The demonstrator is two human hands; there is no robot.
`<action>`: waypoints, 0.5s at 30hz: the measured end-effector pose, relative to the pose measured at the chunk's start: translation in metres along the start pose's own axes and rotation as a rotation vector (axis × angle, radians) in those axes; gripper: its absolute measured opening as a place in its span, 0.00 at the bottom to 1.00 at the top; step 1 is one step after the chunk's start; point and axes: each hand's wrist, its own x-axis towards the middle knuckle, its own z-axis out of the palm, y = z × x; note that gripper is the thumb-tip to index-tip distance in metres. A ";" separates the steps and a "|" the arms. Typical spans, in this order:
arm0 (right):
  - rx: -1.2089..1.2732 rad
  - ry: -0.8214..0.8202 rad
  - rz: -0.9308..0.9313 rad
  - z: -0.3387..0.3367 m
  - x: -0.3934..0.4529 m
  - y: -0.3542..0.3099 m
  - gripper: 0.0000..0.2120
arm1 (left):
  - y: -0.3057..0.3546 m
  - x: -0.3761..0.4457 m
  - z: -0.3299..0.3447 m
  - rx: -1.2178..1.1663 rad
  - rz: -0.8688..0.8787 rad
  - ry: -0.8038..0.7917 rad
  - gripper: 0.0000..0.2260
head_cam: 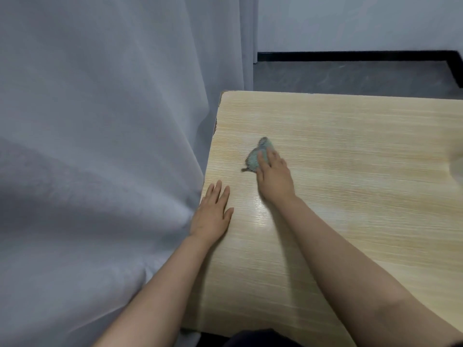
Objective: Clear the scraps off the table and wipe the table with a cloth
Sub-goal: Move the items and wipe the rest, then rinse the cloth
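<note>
The right hand [274,177] hides much of the cloth [255,159]; both look motion-blurred

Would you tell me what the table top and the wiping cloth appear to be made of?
Table: pale wood-grain top, probably laminate, glossy where light reflects; chipped at its far-left corner. Cloth: soft grey-green woven fabric, crumpled under the right hand.

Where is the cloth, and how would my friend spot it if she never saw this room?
Look at the big pale wooden table beside the grey curtain. Near its left side, the right hand presses flat on a small crumpled cloth. The cloth is grey-green, the only soft, dark thing on the light wood; the left hand rests flat nearby with nothing under it.
</note>
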 end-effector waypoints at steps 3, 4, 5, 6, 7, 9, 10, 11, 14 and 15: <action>-0.020 -0.063 -0.199 0.001 0.000 0.001 0.22 | -0.004 -0.008 0.002 -0.024 0.013 -0.014 0.26; -0.019 -0.046 -0.204 -0.002 -0.001 0.009 0.22 | -0.006 -0.010 0.003 -0.025 0.018 -0.018 0.26; -0.001 -0.008 -0.172 -0.006 -0.003 0.018 0.21 | -0.008 -0.011 0.003 -0.025 0.023 -0.022 0.26; 0.032 0.048 -0.104 -0.010 -0.006 0.030 0.21 | -0.009 -0.012 0.004 -0.025 0.027 -0.028 0.26; 0.075 0.111 -0.013 -0.014 -0.010 0.043 0.20 | -0.011 -0.013 0.004 -0.025 0.032 -0.036 0.26; 0.159 0.217 0.175 -0.023 -0.022 0.066 0.20 | -0.013 -0.014 0.002 -0.030 0.045 -0.056 0.27; 0.185 0.253 0.242 -0.025 -0.027 0.073 0.20 | -0.015 -0.013 0.002 -0.039 0.054 -0.063 0.27; 0.194 0.274 0.290 -0.026 -0.029 0.076 0.20 | -0.016 -0.013 0.001 -0.053 0.064 -0.069 0.27; 0.162 0.291 0.386 -0.017 -0.020 0.062 0.20 | -0.018 -0.012 0.001 -0.087 0.078 -0.071 0.27; 0.161 0.280 0.403 -0.012 -0.015 0.051 0.20 | -0.017 -0.012 0.001 -0.095 0.076 -0.073 0.27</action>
